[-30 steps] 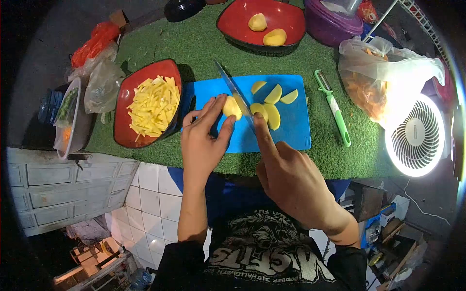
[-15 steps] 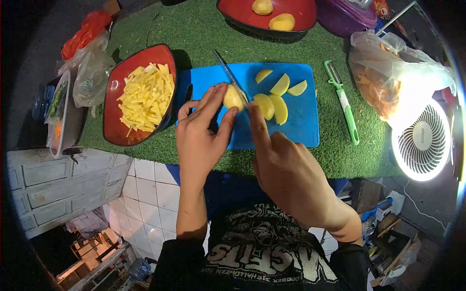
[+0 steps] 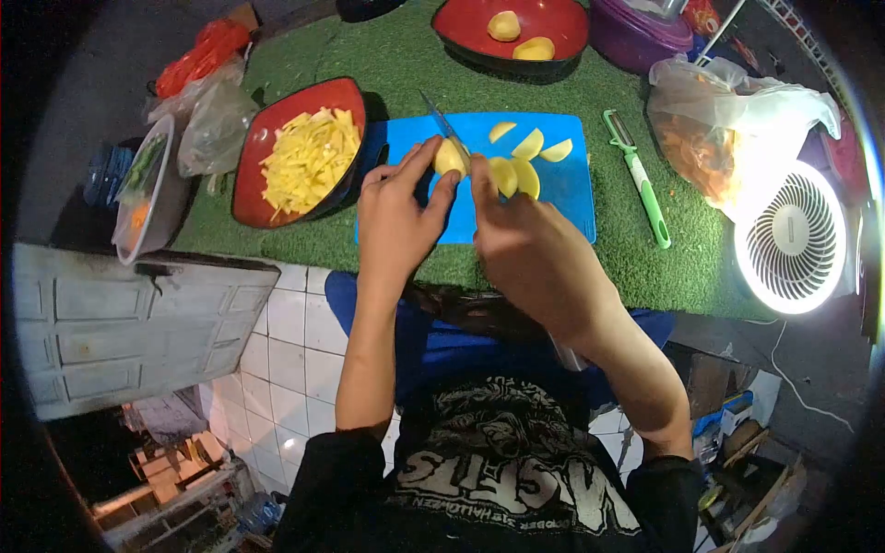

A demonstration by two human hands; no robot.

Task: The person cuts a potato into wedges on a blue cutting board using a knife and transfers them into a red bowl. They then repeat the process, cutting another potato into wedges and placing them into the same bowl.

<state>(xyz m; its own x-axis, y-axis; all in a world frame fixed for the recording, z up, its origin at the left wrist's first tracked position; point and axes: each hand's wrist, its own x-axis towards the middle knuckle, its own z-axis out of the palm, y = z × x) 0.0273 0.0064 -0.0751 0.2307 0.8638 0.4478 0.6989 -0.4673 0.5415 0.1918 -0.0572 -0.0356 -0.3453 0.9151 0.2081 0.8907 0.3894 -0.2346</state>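
Observation:
My left hand grips a peeled potato on the blue cutting board, thumb on the near side and fingers on the far side. In my right hand is a knife, its index finger stretched along the back of the blade. The blade lies against the potato's right side, tip pointing away from me; the handle is hidden by the hand. Right of the blade lie potato slices, two larger ones close to my right hand and several smaller ones farther back.
A red bowl of potato sticks stands left of the board. Behind is another red bowl with two peeled potatoes. To the right lie a green peeler, a plastic bag of peelings and a lit fan.
The camera view has shifted, so the table sits slightly higher in the picture. Both hands keep their hold on the potato and the knife; the blade stays at the potato's right side.

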